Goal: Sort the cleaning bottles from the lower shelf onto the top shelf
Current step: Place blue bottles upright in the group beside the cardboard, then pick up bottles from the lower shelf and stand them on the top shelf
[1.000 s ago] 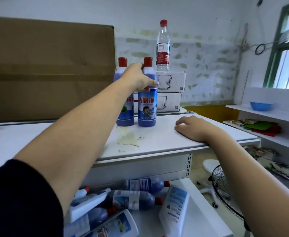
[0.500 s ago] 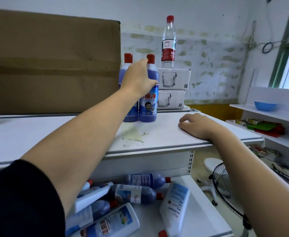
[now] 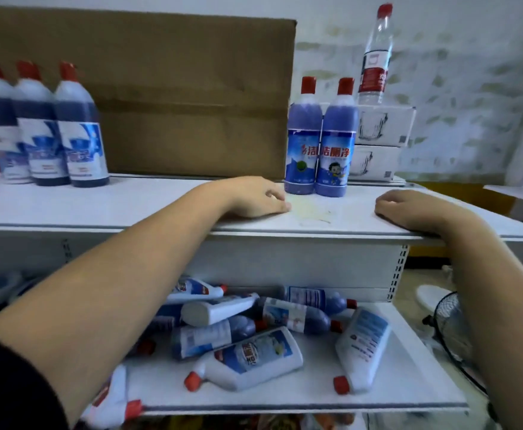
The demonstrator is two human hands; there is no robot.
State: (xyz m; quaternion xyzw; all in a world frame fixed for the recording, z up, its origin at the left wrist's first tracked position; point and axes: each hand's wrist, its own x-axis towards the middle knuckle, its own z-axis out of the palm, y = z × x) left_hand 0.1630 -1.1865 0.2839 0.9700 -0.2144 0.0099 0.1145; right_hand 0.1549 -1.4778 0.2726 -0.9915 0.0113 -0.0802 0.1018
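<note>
The top shelf [image 3: 161, 206] is carrying three bottles [image 3: 46, 125] upright at the left and two bottles [image 3: 319, 138] upright near the middle. The lower shelf [image 3: 409, 383] is holding a heap of bottles [image 3: 247, 333] lying on their sides, so most of the sorting is waiting. The left hand [image 3: 254, 197] and right hand [image 3: 409, 209] are resting on the top shelf, fingers loosely curled, gripping nothing.

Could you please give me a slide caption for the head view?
Left hand and right hand rest on top shelf near two upright blue bottles; other bottles lie jumbled on lower shelf.
</note>
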